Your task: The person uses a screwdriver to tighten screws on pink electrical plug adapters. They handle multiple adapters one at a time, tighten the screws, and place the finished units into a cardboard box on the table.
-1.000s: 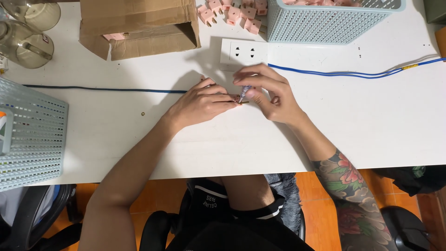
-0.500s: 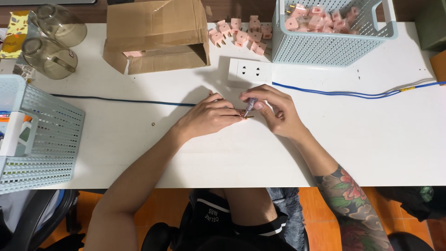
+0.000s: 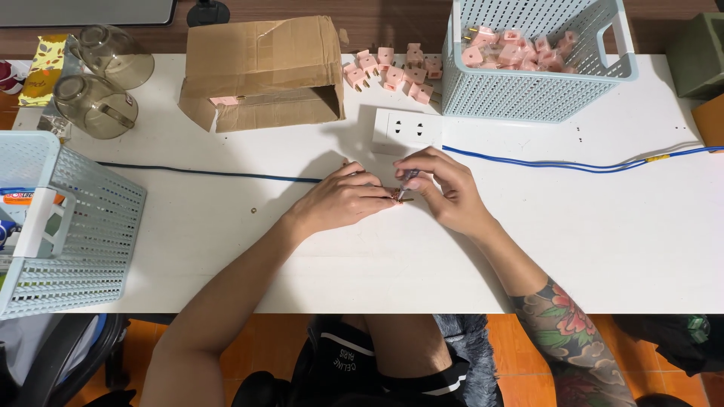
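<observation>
Looking down at a white table point(image 3: 573, 249), I see both hands meeting at the centre of the frame. My left hand point(image 3: 339, 202) lies flat-knuckled, its fingers closed around a small pink plug piece point(image 3: 394, 197) that is mostly hidden beneath them. My right hand point(image 3: 445, 190) pinches a slim screwdriver point(image 3: 408, 181) between thumb and fingertips, its tip angled down and left into the piece. A white socket strip point(image 3: 407, 128) sits just above the hands, with a blue cable point(image 3: 566, 162) trailing to the right edge. More pink plug pieces point(image 3: 392, 69) lie loose at upper centre, and others fill a pale blue basket point(image 3: 539, 98) at upper right. To do this well, I judge the left hand should pin the piece firmly against the table while the right keeps the driver tip seated and turns slowly, since the tip could slip off.
</observation>
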